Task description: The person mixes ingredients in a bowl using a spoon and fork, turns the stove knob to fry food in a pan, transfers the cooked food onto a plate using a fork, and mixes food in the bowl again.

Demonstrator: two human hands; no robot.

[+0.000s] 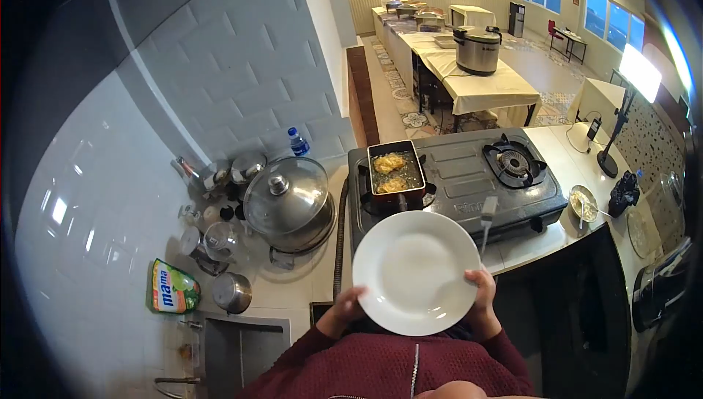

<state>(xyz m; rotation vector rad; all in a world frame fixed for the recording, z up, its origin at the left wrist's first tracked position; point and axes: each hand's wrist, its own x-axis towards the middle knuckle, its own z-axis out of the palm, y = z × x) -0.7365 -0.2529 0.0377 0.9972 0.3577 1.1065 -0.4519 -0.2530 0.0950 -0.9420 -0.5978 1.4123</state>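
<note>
A white round plate [416, 271] is held level in front of my body, its upper surface bare. My right hand [482, 298] grips its right rim with the thumb on top. The same hand also holds a metal spatula [488, 212] upright beside the plate. At the left rim is my left hand [347, 309], closed against the edge and slightly blurred; its fingers under the plate are hidden. Just beyond the plate, a rectangular pan [396, 167] stands on the left burner. Two golden pieces of food [390, 163] fry in its bubbling oil.
The gas stove [458, 172] has a second burner [514, 161] on the right. Left stands a large lidded pot [288, 201], with a small metal pot [232, 293] and sink [245, 348] nearer. At right are a bowl with batter [584, 205] and a lamp [622, 113].
</note>
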